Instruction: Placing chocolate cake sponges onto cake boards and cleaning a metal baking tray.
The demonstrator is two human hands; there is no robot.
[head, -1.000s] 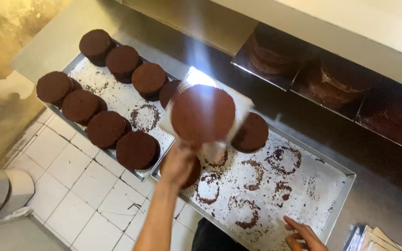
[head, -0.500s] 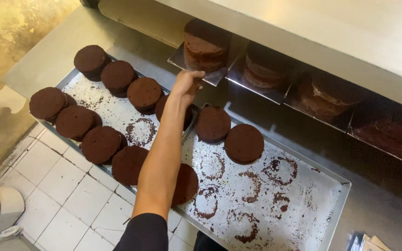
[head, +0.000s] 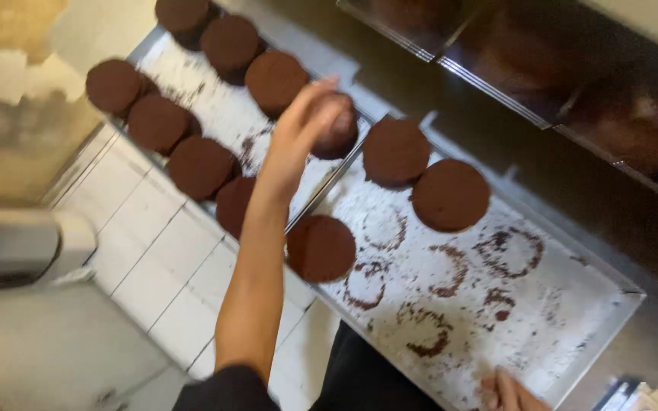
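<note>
Over left tray [head: 154, 46], left hand [head: 306, 125] fingers pressed together touching round brown cake [head: 340, 133], right hand [head: 508, 392] fingers unclear

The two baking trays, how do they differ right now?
The left tray carries about eight round chocolate cakes; the right tray carries only three. The right tray shows many empty crumb rings, the left tray one or two. Both are paper-lined metal trays on the same counter.

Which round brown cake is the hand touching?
The left hand is on the cake at the inner end of the left tray, by the seam between both trays. The other cakes lie untouched.
</note>
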